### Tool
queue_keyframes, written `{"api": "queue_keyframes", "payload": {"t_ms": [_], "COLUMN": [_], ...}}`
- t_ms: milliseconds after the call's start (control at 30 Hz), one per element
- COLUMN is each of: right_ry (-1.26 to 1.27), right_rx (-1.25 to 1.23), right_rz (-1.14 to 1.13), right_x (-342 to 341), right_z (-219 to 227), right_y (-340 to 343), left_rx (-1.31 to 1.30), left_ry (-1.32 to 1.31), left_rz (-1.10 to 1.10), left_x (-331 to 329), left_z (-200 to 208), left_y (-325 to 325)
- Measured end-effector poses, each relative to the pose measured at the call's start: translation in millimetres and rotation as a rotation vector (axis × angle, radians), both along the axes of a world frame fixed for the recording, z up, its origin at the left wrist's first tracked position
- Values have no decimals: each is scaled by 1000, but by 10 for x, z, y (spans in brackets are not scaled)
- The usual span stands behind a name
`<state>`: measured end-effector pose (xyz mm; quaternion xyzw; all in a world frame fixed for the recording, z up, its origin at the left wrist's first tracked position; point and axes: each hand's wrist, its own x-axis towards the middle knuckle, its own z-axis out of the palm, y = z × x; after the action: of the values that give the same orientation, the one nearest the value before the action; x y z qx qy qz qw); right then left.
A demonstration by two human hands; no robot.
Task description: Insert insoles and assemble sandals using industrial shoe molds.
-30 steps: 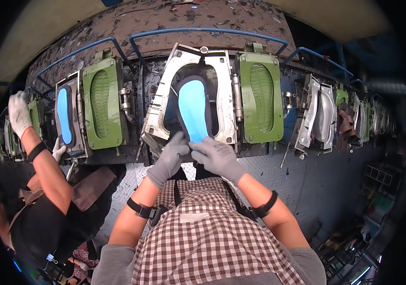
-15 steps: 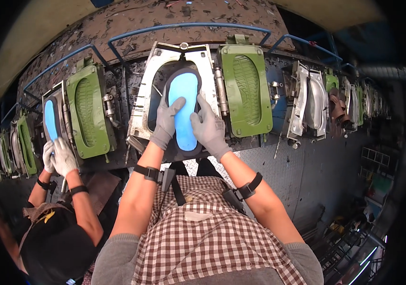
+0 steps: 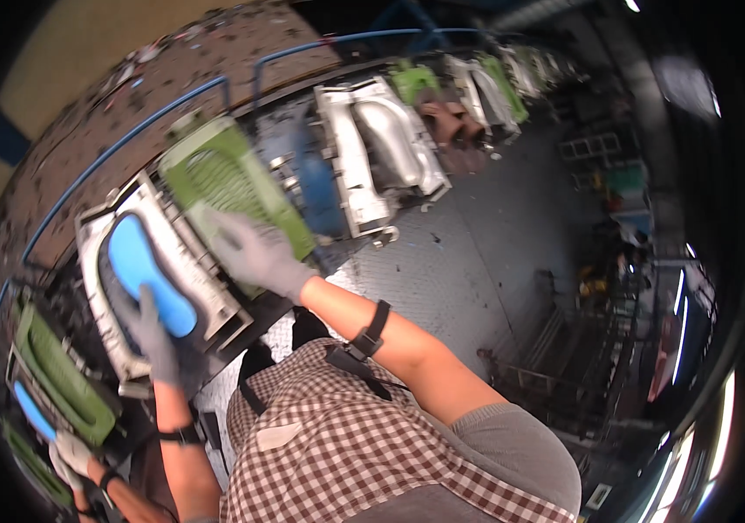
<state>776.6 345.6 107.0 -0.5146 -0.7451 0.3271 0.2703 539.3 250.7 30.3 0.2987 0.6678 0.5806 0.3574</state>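
Observation:
A blue shoe-shaped insole (image 3: pixel 139 261) with a dark border lies in the opening of a silver metal mould frame (image 3: pixel 207 305) at left. My left hand (image 3: pixel 156 342), in a grey glove, touches the near left edge of the insole, its visible fingers stretched out along it. Just right of the frame, a green mould plate (image 3: pixel 220 166) carries a ridged sole pattern. Over this plate's near part reaches my right hand (image 3: pixel 255 253), also gloved in grey. It holds nothing, and its fingers are outstretched and slightly blurred.
Farther right stands an open silver mould (image 3: pixel 381 157), with brown pieces (image 3: pixel 451 126) past it. A blue rail (image 3: pixel 119 148) runs behind the moulds. At lower left, a co-worker's gloved hands (image 3: pixel 71 458) are beside another blue insole (image 3: pixel 34 410) and green plate (image 3: pixel 63 370).
The view has swung right. My right hand has left the insole and moved over the green plate. The insole now sits within the silver frame, my left hand still at it.

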Motion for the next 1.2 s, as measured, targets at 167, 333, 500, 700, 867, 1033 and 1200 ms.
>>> {"api": "queue_keyframes", "payload": {"t_ms": [167, 333, 500, 700, 867, 1033, 1200], "right_ry": [-137, 20, 1358, 1041, 317, -58, -239], "right_rx": [269, 118, -692, -406, 295, 139, 35], "right_rz": [-1019, -1471, -1073, -700, -415, 141, 420], "right_x": [2335, 5572, 5165, 4618, 4596, 4250, 4344], "right_z": [365, -332, -298, 588, 403, 191, 322], "right_y": [656, 946, 1266, 1420, 2022, 2095, 1734], "left_rx": [7, 238, -150, -129, 25, 60, -49], "left_ry": [316, 75, -444, -857, -972, -747, -1139], "left_rz": [160, -475, -519, -297, -200, -219, -86], "left_x": [937, 2721, 4327, 4888, 5207, 5205, 5415], "left_z": [727, 1329, 1061, -252, -118, 3, 111], "left_y": [66, 817, 1639, 2778, 2619, 2123, 1566]}}
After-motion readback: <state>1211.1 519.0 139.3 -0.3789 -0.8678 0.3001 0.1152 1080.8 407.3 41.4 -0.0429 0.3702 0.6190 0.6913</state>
